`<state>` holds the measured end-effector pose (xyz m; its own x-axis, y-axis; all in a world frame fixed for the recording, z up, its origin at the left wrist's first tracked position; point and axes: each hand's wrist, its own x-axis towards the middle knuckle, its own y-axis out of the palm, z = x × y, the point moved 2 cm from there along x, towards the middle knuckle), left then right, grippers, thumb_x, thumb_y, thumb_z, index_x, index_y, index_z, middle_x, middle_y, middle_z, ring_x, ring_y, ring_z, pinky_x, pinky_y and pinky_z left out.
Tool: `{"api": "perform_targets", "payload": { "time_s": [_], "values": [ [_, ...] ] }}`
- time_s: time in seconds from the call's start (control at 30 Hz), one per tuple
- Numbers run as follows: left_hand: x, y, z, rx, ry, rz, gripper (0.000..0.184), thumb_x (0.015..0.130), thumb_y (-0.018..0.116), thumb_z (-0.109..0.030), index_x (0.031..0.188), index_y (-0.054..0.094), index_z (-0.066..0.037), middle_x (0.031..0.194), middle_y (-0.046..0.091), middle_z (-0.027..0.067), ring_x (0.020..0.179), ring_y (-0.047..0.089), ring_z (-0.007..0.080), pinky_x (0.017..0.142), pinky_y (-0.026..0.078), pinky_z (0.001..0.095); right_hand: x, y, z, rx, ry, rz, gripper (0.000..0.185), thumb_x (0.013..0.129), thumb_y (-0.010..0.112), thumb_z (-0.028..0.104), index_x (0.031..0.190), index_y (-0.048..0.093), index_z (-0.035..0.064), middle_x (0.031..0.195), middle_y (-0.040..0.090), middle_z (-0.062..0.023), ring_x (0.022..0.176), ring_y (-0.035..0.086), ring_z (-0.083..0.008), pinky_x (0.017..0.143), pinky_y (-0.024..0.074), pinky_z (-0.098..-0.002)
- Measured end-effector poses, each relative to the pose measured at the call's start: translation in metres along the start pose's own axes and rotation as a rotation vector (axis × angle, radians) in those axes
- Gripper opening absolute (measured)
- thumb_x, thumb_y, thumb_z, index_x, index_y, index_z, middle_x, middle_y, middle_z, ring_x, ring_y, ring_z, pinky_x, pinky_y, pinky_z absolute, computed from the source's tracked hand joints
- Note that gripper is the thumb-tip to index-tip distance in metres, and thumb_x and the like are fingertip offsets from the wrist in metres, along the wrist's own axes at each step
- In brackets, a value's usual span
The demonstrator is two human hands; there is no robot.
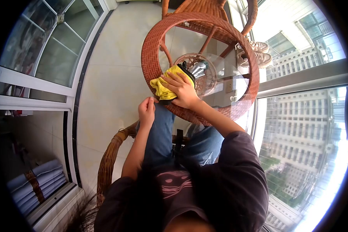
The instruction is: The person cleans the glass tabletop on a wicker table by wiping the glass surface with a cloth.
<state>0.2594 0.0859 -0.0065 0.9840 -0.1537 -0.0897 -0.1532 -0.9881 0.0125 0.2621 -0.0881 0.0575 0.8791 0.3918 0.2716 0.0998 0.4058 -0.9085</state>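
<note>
My right hand presses on a bunched yellow cloth with dark edging, its fingers laid over the top. The cloth rests on the left part of a round table with a clear glass top and a woven reddish-brown rim. Just outside the rim, above my knee, my left hand is closed in a loose fist, with nothing visible in it. Beside the cloth is a shiny silver object, its kind unclear; I cannot tell whether it lies on or under the glass.
A wicker chair stands beyond the table. Pale shoes sit by the window on the right. A curved wicker armrest is at my left. Glazed doors line the left side, with folded blue fabric below.
</note>
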Motion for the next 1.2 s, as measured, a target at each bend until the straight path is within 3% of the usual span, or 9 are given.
{"api": "perform_targets", "payload": {
  "time_s": [0.27, 0.43, 0.57, 0.7, 0.83, 0.97, 1.03, 1.07, 1.2],
  "values": [
    [0.002, -0.001, 0.004, 0.002, 0.044, 0.006, 0.031, 0.091, 0.043, -0.02, 0.069, 0.056, -0.002, 0.045, 0.03, -0.0055, 0.04, 0.028, 0.0023, 0.038, 0.021, 0.0208, -0.005, -0.005, -0.084, -0.245, 0.476, -0.304, 0.056, 0.061, 0.061, 0.014, 0.116, 0.05, 0.0099, 0.127, 0.045, -0.0055, 0.121, 0.035, -0.0246, 0.102, 0.0204, -0.0431],
    [0.001, 0.0, 0.009, -0.081, -0.017, -0.016, 0.03, 0.09, 0.044, -0.019, 0.069, 0.056, -0.002, 0.046, 0.031, -0.0049, 0.04, 0.028, 0.0027, 0.038, 0.022, 0.0206, -0.002, 0.012, 0.014, 0.016, 0.111, -0.141, 0.066, 0.052, 0.064, 0.019, 0.116, 0.051, 0.0133, 0.127, 0.045, -0.0033, 0.122, 0.036, -0.0221, 0.102, 0.023, -0.0418],
    [0.002, -0.002, 0.009, -0.014, 0.017, -0.025, 0.03, 0.09, 0.045, -0.018, 0.065, 0.053, -0.002, 0.046, 0.033, -0.0038, 0.041, 0.03, 0.0038, 0.039, 0.024, 0.0213, -0.001, 0.001, 0.012, 0.054, -0.047, 0.012, 0.067, 0.053, 0.065, 0.021, 0.118, 0.05, 0.0159, 0.128, 0.044, -0.0017, 0.122, 0.037, -0.0213, 0.101, 0.0244, -0.0413],
    [-0.006, -0.005, -0.01, 0.172, -0.022, -0.045, 0.034, 0.091, 0.042, -0.024, 0.065, 0.05, -0.005, 0.045, 0.034, -0.0028, 0.04, 0.03, 0.0048, 0.038, 0.024, 0.0222, 0.008, -0.002, -0.031, -0.106, 0.248, -0.156, 0.06, 0.061, 0.063, 0.019, 0.119, 0.049, 0.017, 0.126, 0.046, -0.0018, 0.12, 0.038, -0.0211, 0.1, 0.0253, -0.0388],
    [-0.023, -0.003, -0.01, 0.237, 0.049, -0.09, 0.03, 0.09, 0.042, -0.024, 0.068, 0.047, -0.004, 0.049, 0.04, 0.0014, 0.042, 0.039, 0.0113, 0.043, 0.032, 0.0274, 0.02, -0.005, -0.068, -0.213, 0.382, -0.309, 0.052, 0.063, 0.064, 0.032, 0.111, 0.054, 0.0155, 0.116, 0.052, -0.0017, 0.112, 0.043, -0.0208, 0.093, 0.0278, -0.0399],
    [-0.019, -0.003, 0.005, 0.404, 0.117, -0.151, 0.027, 0.09, 0.041, -0.025, 0.073, 0.045, -0.004, 0.055, 0.041, 0.0097, 0.049, 0.043, 0.021, 0.049, 0.035, 0.0325, 0.046, -0.01, -0.091, -0.233, 0.47, -0.295, 0.04, 0.067, 0.06, 0.04, 0.094, 0.062, 0.0117, 0.104, 0.058, -0.0014, 0.104, 0.046, -0.0206, 0.088, 0.0287, -0.0398],
    [-0.011, -0.002, 0.007, 0.353, 0.098, -0.126, 0.027, 0.09, 0.041, -0.025, 0.074, 0.044, -0.004, 0.056, 0.04, 0.0105, 0.05, 0.042, 0.0212, 0.049, 0.034, 0.0328, 0.06, -0.011, -0.096, -0.27, 0.651, -0.067, 0.036, 0.071, 0.055, 0.04, 0.092, 0.064, 0.0124, 0.103, 0.059, -0.0032, 0.104, 0.047, -0.0213, 0.087, 0.0295, -0.0371],
    [-0.008, -0.003, 0.01, 0.302, 0.073, -0.099, 0.027, 0.09, 0.041, -0.025, 0.075, 0.044, -0.003, 0.057, 0.04, 0.0113, 0.051, 0.042, 0.0215, 0.05, 0.034, 0.0332, 0.064, -0.009, -0.101, -0.247, 0.624, -0.103, 0.043, 0.07, 0.054, 0.049, 0.084, 0.066, 0.0101, 0.092, 0.062, -0.0056, 0.1, 0.049, -0.0226, 0.086, 0.028, -0.039],
    [-0.001, -0.001, 0.005, 0.326, 0.177, -0.073, 0.027, 0.091, 0.041, -0.024, 0.074, 0.042, -0.002, 0.057, 0.038, 0.0096, 0.051, 0.038, 0.0198, 0.05, 0.033, 0.032, 0.075, -0.01, -0.116, -0.185, 0.658, 0.068, 0.052, 0.069, 0.048, 0.057, 0.086, 0.068, 0.0111, 0.088, 0.064, -0.0084, 0.095, 0.054, -0.0244, 0.087, 0.028, -0.0396]
  ]
}}
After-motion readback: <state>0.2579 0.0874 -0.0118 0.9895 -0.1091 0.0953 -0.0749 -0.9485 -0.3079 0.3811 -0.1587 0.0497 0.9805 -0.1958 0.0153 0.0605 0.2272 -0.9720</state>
